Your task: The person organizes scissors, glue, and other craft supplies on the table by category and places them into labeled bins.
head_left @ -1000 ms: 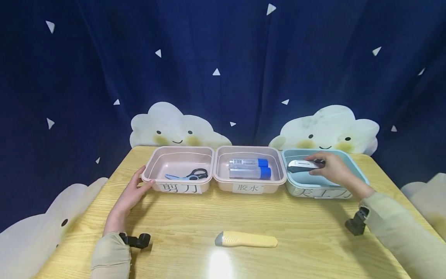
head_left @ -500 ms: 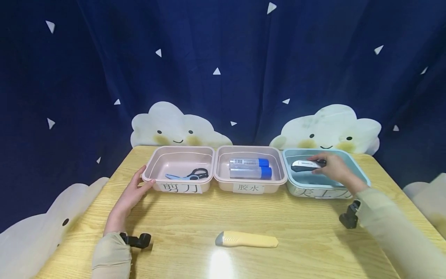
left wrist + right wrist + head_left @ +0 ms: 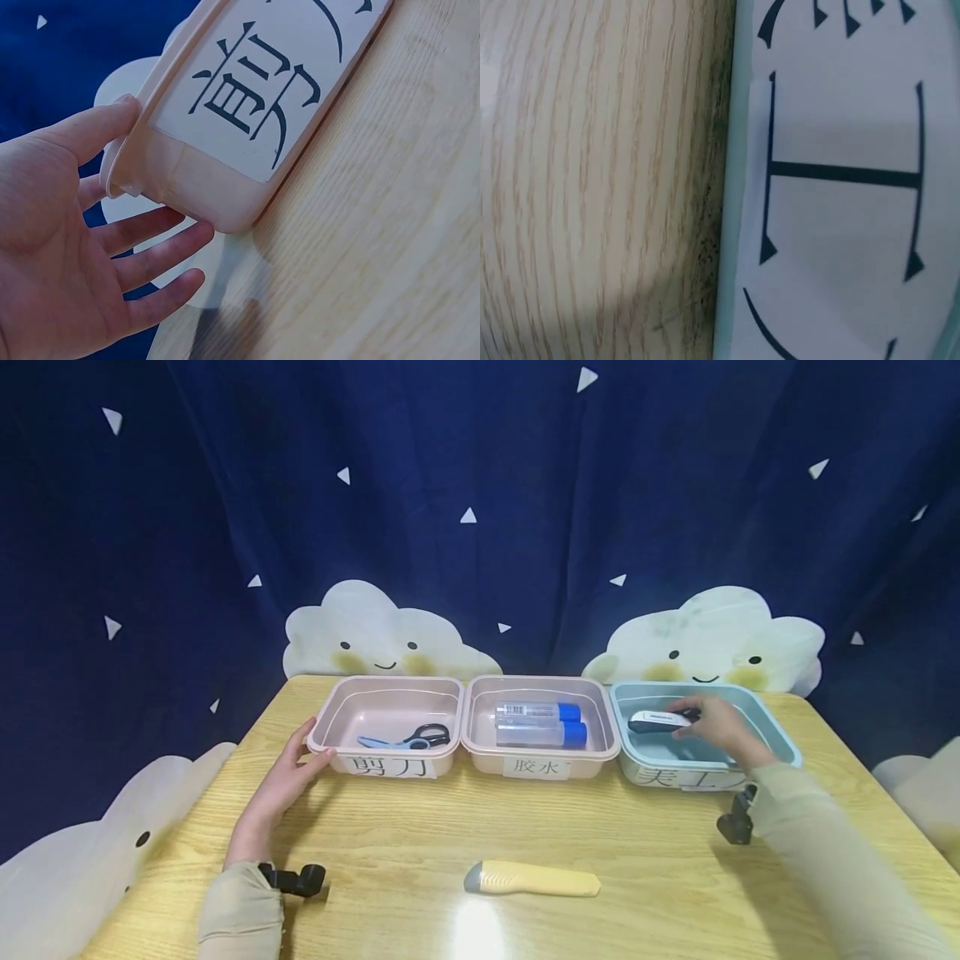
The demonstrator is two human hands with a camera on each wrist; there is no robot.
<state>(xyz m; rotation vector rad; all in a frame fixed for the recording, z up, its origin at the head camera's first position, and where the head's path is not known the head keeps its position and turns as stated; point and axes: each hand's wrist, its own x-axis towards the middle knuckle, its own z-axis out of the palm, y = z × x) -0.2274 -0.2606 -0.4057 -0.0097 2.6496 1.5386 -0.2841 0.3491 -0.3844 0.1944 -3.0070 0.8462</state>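
Note:
My right hand reaches into the blue bin at the right and grips one end of a black and white utility knife. The knife lies sideways, low inside the bin; whether it touches the floor I cannot tell. In the right wrist view only the bin's paper label and wood show, with the hand out of sight. At the left, my left hand rests on the corner of a pink bin. Its thumb lies on the rim, while the other fingers spread loosely by the side wall.
Scissors with blue and black handles lie in the left bin. The middle bin holds two clear glue bottles with blue caps. A yellow utility knife lies on the wooden table in front. A dark curtain hangs behind.
My right forearm has swung left while the hand stays in the blue bin. The held knife has shifted slightly right and down. My left hand keeps its place on the pink bin.

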